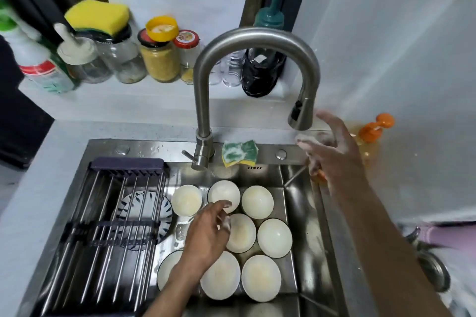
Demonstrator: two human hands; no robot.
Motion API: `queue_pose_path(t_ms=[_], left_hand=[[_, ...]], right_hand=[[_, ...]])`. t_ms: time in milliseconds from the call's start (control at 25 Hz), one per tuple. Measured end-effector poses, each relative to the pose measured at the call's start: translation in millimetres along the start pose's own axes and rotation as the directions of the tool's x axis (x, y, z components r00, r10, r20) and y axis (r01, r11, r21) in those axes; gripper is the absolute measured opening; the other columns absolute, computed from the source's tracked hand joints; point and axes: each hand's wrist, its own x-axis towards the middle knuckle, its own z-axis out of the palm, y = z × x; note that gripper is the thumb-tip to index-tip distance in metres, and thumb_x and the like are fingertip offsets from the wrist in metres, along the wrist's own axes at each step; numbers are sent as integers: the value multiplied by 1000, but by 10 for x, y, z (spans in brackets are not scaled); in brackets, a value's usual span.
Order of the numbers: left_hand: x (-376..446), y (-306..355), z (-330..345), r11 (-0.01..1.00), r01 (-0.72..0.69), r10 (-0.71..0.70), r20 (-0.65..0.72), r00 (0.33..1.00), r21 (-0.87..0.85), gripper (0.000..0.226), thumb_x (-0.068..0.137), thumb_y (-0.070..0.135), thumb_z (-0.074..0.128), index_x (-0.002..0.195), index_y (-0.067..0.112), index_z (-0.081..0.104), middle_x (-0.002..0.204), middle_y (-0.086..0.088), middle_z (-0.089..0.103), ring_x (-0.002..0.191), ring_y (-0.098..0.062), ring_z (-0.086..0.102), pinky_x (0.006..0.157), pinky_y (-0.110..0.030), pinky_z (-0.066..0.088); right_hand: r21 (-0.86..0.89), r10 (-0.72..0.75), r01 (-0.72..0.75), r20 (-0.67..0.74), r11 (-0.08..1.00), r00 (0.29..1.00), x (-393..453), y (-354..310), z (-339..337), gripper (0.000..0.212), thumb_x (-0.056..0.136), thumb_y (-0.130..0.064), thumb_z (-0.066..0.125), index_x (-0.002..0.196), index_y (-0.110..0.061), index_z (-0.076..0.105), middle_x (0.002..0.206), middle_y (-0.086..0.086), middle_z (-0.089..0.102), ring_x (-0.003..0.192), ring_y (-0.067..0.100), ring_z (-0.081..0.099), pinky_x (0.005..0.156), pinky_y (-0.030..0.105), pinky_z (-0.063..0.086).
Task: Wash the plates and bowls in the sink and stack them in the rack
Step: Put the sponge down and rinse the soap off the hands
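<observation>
Over the soapy bowls (223, 196), left hand (206, 233) hangs loosely curled, empty; right hand (332, 147), spread, nears the faucet head (301, 114). Rinse each bowl fully before racking.

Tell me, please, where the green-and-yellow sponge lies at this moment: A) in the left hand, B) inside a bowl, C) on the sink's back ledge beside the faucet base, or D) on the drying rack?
C: the green-and-yellow sponge lies soapy on the sink's back ledge, just right of the faucet base, and neither hand touches it.
</observation>
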Motion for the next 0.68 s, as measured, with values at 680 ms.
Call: queue_pose_path(t_ms=[680], left_hand=[[-724,-121,-417,894,363,-388,-48,920,-262,28,90,-7,57,99,17,69,83,-1,62,63,5,56,61,-5,42]], right_hand=[[-167,197,-108,741,980,642,-695,-106,307,62,69,-21,70,126,-45,60,63,12,61,61,30,41,47,27,34]])
